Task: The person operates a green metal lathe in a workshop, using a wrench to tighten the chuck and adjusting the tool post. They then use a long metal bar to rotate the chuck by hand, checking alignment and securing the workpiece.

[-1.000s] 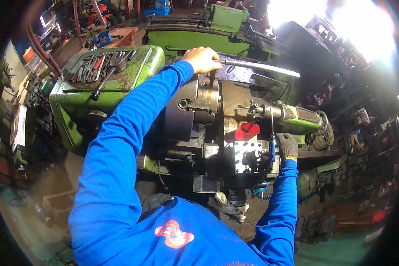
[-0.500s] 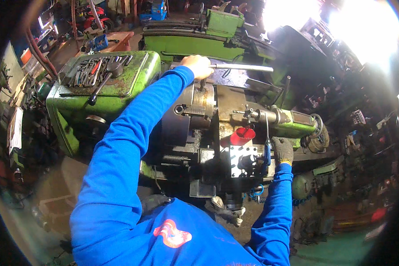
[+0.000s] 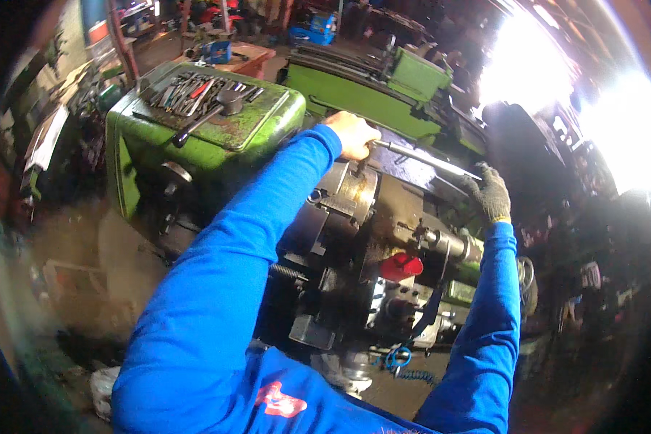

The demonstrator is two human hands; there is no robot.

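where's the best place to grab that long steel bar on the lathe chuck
Probably the free outer end of the bar, taken from above with the fingers wrapped around it. It is long, thin and lies nearly level, with the left hand already closed on the chuck end. The gloved right hand is at the outer end.

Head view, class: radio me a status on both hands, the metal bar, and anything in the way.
Left hand bare, gripping metal bar over the lathe chuck. Right hand gloved, at bar's far end, grip unclear. Red part below, apart from bar.
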